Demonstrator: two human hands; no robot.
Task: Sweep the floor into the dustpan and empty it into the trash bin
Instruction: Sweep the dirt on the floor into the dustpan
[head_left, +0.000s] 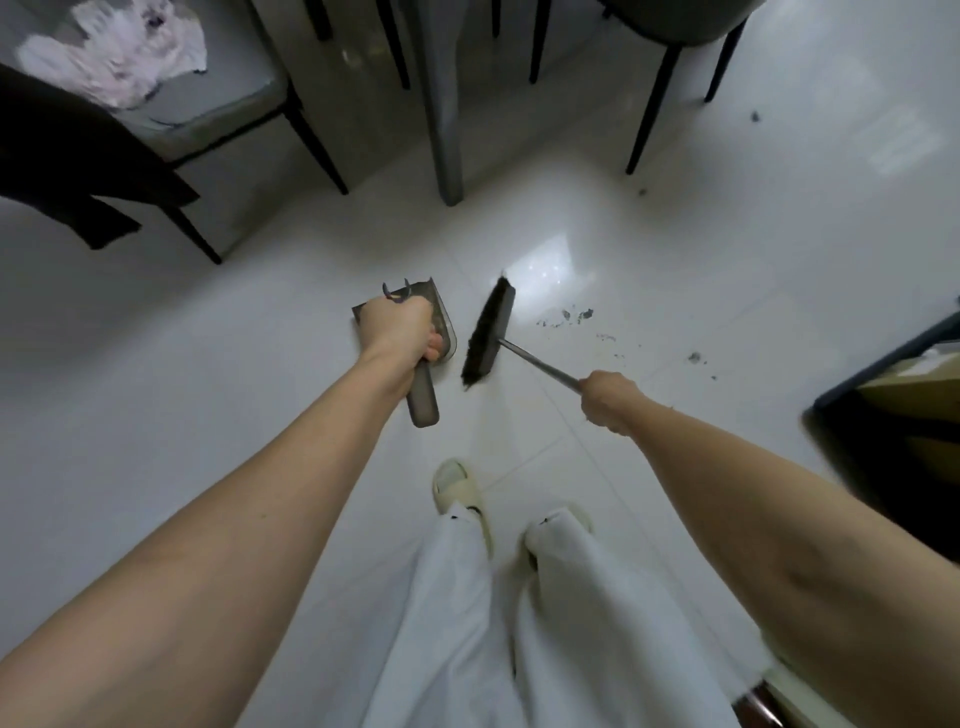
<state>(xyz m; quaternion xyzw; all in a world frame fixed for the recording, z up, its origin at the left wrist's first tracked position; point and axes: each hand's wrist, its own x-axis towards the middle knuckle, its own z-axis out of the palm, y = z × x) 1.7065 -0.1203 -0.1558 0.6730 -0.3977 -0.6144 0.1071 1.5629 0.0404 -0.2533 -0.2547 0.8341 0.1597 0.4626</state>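
Slippers (460, 493) and pale trouser legs stand nearest, on the white floor (208, 405). Beyond them the left hand (400, 330) has its fingers curled tight round the dustpan (423, 364) handle, the grey pan tilted up just past the knuckles so its mouth does not look flat on the tiles. The right hand (608, 400) is closed round the thin metal shaft of the broom (488, 332), whose dark bristle head hangs just right of the pan, close beside it but apart.

Dust (569, 317) lies scattered to the right of the broom head, a loose trail of dark specks and fluff running back toward the right hand. Two more clumps (753, 117) sit well beyond, near a chair leg (652, 104).

Risks, as I judge them: a fast stroke would scatter the light fluff over the glossy tiles; a pan lip held off the floor would let grit slide underneath; the far clumps near the chair are easily missed. A raised pan could also spill anything inside it.

No bin shows anywhere. Farthest off stand the chairs and a grey table leg (447, 130).
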